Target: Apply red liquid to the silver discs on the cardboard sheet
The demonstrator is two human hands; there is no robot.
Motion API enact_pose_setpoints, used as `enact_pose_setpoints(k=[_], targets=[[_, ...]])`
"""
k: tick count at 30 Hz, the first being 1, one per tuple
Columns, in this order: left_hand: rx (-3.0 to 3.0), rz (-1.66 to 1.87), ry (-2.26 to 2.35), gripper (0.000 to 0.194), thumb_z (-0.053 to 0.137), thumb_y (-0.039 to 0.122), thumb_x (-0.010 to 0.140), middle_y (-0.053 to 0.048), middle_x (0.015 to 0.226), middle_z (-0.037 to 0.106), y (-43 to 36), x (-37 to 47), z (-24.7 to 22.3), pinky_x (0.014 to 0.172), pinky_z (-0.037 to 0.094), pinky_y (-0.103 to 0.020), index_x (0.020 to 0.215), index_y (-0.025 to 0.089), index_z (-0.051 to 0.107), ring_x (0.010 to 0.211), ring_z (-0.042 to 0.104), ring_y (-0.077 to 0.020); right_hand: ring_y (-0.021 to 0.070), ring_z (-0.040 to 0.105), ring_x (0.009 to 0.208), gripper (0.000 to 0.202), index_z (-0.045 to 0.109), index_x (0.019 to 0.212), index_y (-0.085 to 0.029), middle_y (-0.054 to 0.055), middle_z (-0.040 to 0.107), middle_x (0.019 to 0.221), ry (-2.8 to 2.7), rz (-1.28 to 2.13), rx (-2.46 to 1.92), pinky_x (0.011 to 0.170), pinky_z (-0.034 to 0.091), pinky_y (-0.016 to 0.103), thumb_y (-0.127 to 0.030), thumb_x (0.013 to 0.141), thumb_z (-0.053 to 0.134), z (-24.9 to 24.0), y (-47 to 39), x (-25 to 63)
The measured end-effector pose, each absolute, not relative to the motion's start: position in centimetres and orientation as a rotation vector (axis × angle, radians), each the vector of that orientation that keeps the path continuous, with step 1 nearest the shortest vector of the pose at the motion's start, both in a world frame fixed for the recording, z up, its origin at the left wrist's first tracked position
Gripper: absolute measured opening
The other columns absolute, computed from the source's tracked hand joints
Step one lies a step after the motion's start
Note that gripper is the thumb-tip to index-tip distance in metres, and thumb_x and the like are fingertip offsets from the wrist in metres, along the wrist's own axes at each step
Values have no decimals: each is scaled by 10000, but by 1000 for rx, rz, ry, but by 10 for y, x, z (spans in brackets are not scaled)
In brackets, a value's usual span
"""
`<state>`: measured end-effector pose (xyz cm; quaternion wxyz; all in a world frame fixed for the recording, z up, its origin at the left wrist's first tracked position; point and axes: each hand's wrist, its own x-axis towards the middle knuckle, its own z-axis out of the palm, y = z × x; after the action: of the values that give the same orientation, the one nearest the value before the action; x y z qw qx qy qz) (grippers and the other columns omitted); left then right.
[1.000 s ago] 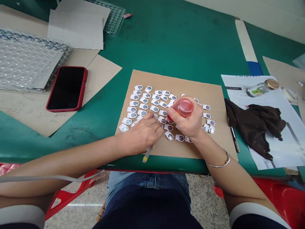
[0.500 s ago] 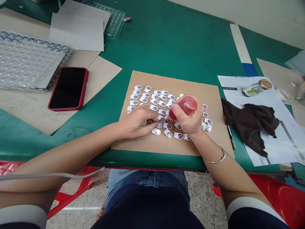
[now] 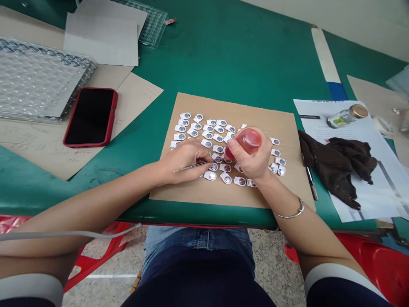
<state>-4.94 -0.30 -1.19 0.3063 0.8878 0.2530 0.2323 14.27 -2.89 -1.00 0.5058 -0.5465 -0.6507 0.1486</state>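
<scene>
1. evidently, with the brown cardboard sheet [image 3: 182,194] taken as the dial, the left hand [image 3: 185,160] rests on its nine-o'clock side. its fingers are curled closed round a slim metal tool [image 3: 189,167], presumably held pen-fashion for fine control; the working tip is hidden.
2. the right hand [image 3: 258,160], on the three-o'clock side, is closed round a red squeeze bottle [image 3: 250,140]. the bottle is tilted, nozzle end towards eight o'clock, likely so the tip reaches the work below. contact cannot be confirmed.
3. white tags with silvery discs [image 3: 210,175] lie in loose rows on the sheet, apparently spaced for one-by-one access; some are covered by the hands.
4. a dark brown cloth [image 3: 335,164] lies at three o'clock, probably kept near for wiping. a brush-like tool [image 3: 312,183] lies just beside it.
5. a red-cased phone [image 3: 90,117] lies at nine o'clock, well apart, seemingly out of the work's way.
</scene>
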Motion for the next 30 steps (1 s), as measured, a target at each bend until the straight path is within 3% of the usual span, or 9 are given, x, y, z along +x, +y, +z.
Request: enact_pose_setpoints(k=[30], targets=[[2231, 617, 719, 108, 567, 117, 719, 11, 622, 644, 0, -50, -13, 605, 434, -237, 716, 164, 664, 562, 554, -92, 132, 574, 657, 205, 543, 784, -218, 2, 601, 714, -1631, 376, -1255, 619, 492, 330, -371, 705, 654, -12, -34, 141]])
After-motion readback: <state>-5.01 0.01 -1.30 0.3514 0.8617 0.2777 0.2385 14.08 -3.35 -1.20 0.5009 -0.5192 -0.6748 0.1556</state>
